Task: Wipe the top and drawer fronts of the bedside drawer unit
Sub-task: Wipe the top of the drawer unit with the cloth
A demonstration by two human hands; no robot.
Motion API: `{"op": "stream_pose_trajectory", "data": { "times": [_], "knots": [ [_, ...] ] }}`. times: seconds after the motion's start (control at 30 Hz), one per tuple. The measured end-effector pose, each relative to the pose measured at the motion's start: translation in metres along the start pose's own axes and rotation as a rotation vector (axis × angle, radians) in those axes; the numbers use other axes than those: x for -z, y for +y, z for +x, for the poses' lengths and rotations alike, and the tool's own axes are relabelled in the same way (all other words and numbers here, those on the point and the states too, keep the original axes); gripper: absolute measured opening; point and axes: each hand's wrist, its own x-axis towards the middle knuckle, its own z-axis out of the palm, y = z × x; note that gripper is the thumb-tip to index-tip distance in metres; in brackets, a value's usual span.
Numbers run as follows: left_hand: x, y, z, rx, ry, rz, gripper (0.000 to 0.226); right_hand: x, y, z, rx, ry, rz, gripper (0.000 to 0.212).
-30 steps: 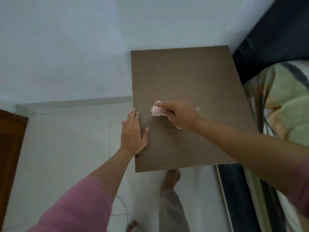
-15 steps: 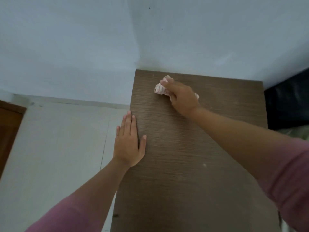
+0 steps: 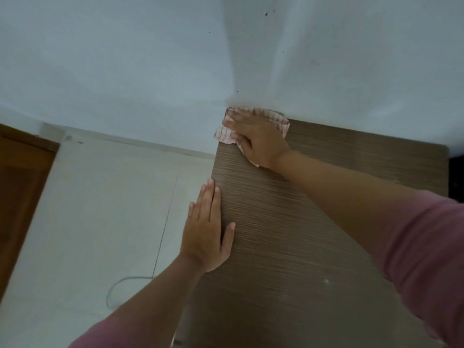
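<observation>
Right hand [image 3: 258,140], fingers flat, presses a striped cloth [image 3: 226,136] into the drawer unit top [image 3: 288,234] at its far-left corner (against the wall); left hand [image 3: 206,237] braces flat. Best to sweep overlapping strokes toward the near edge.

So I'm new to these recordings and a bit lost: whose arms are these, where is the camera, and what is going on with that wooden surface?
No machine here: these are a person's own two arms, filmed by a camera worn on their head, looking forward and down. The brown wooden surface is the top of the bedside unit, set against a pale wall. The right hand lies flat on a striped cloth, pressing it onto the far left corner by the wall. The left hand rests flat with straight fingers along the left edge. To the left are floor tiles with a thin cable.
</observation>
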Motion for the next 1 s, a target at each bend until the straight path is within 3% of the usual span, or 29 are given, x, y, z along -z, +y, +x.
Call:
{"op": "stream_pose_trajectory", "data": {
  "times": [0.27,0.43,0.63,0.8,1.0],
  "knots": [
    [0.001,0.002,0.001,0.007,-0.002,-0.001,0.072,-0.011,-0.016,0.011,0.004,-0.077,0.014,0.037],
    [0.001,0.003,-0.001,-0.002,0.023,0.001,0.072,-0.018,-0.026,-0.002,0.016,-0.037,0.003,0.034],
    [-0.002,0.004,-0.002,0.010,0.063,0.012,0.074,-0.026,-0.040,-0.030,-0.076,-0.034,-0.292,0.047],
    [-0.002,0.004,-0.011,0.026,0.160,-0.062,0.067,-0.031,-0.055,-0.046,-0.185,-0.113,-0.401,0.060],
    [-0.007,-0.021,-0.073,-0.022,0.177,-0.103,0.060,-0.039,-0.079,-0.075,-0.248,-0.124,-0.383,0.049]
  ]
}}
